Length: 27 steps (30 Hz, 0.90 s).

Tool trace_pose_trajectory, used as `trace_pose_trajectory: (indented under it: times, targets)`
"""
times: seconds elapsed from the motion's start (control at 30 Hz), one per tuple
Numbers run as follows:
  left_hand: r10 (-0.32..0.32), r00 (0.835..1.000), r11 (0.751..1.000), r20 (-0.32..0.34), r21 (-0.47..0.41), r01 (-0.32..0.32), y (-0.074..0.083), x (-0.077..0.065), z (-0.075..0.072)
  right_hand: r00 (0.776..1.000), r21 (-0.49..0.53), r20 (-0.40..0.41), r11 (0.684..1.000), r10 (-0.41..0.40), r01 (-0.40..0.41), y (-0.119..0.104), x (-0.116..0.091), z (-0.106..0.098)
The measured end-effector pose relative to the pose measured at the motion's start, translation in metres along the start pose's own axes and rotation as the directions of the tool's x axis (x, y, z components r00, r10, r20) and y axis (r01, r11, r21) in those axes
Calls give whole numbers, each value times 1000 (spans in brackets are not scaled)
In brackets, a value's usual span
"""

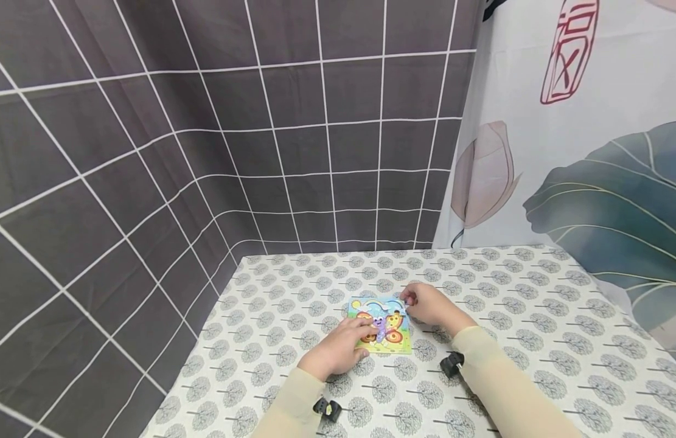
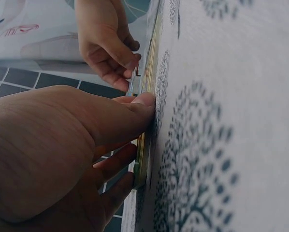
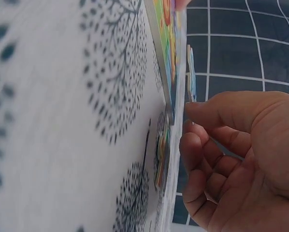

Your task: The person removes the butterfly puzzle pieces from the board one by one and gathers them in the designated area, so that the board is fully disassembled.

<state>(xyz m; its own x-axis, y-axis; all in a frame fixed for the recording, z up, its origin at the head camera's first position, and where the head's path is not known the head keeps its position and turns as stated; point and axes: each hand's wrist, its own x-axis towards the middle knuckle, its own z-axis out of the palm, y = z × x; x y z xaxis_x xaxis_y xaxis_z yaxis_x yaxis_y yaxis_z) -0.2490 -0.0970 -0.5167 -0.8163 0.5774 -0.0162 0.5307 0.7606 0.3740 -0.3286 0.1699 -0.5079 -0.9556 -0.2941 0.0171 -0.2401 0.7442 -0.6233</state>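
A butterfly puzzle board (image 1: pixel 399 348) lies flat on the table, brightly coloured with a yellow-green lower border. My left hand (image 1: pixel 340 348) rests on its left side, fingers stretched over the picture. In the left wrist view the thumb (image 2: pixel 143 100) touches the board's near edge. At the upper right corner of the board, my right hand (image 1: pixel 429 306) pinches a thin puzzle piece (image 3: pixel 191 72) between thumb and fingertips. That piece shows a light blue face and a pale edge, and is held up off the table. Its outline is mostly hidden from the head view.
Close beside the board, another puzzle piece (image 3: pixel 161 157) lies on the tablecloth (image 1: pixel 381 395), which has a tree print. A dark grid-patterned curtain (image 1: pixel 348 152) hangs behind and to the left. On the right hangs a white curtain (image 1: pixel 513 79) with leaf patterns.
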Motion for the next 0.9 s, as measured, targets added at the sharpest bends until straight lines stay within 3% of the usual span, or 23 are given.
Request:
trace_pose_trajectory:
  times: [0.4,0.9]
  targets:
    - [-3,1000,1000,5,4,3,0,1,2,998,124,1,991,55,-55,18,-18,-9]
    - [-12,1000,999,8,-32,12,0,0,1,998,117,-40,992,51,-46,33,-28,-20]
